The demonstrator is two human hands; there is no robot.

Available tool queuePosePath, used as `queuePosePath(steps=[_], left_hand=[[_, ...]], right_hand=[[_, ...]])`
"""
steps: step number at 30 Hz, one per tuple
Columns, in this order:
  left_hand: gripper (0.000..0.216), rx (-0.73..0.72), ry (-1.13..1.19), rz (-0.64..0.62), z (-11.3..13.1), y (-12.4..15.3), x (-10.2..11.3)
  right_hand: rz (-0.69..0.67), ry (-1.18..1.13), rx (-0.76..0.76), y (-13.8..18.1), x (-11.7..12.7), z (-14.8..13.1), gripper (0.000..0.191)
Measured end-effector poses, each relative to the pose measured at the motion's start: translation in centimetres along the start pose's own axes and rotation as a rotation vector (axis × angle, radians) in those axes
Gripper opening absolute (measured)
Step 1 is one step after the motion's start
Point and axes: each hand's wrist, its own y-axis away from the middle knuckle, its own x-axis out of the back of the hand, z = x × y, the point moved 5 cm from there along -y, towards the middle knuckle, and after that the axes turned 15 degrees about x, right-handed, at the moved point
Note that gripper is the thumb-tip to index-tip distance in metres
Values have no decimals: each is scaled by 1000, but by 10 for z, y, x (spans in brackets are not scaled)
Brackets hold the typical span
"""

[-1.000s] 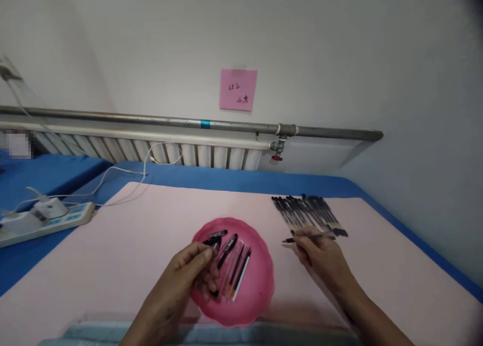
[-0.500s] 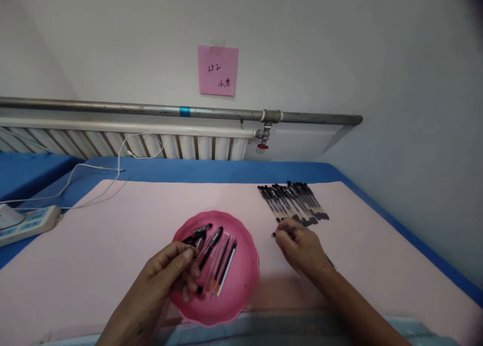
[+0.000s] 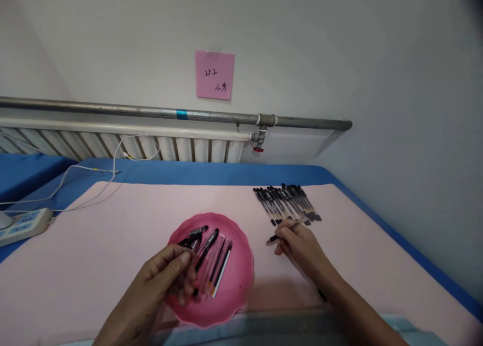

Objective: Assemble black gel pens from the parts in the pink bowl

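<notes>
The pink-covered counter [image 3: 94,255] carries everything. On it, the scalloped pink dish [image 3: 247,278] holds loose pen parts [image 3: 221,273]; beyond, to the right, lies the row of pens [image 3: 281,199]. The left hand [image 3: 166,273] curls over the dish's left side; I cannot tell whether its fingertips pinch anything. The right hand [image 3: 300,243] pinches one pen [image 3: 273,238] just nearside of the row. That pen, nearly level a second ago, now slants, suggesting it is being turned, not released.
</notes>
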Motion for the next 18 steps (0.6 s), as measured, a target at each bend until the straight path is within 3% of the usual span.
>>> queuePosePath(steps=[4,9,14,18], left_hand=[[27,-18,-10,-65,-1,1,-7],[27,-111,-8,-168,-5,-2,-21],[33,-210,2,-277,-9,15,-53],[37,-218,108,-328,-22,33,-79]], right_hand=[[-32,-235,-62,3,-13,-8,25],[-101,-432,-86,28,-30,-39,32],[-159,-676,-126,73,-49,-60,33],[-124,-723,-78,108,-60,-52,26]])
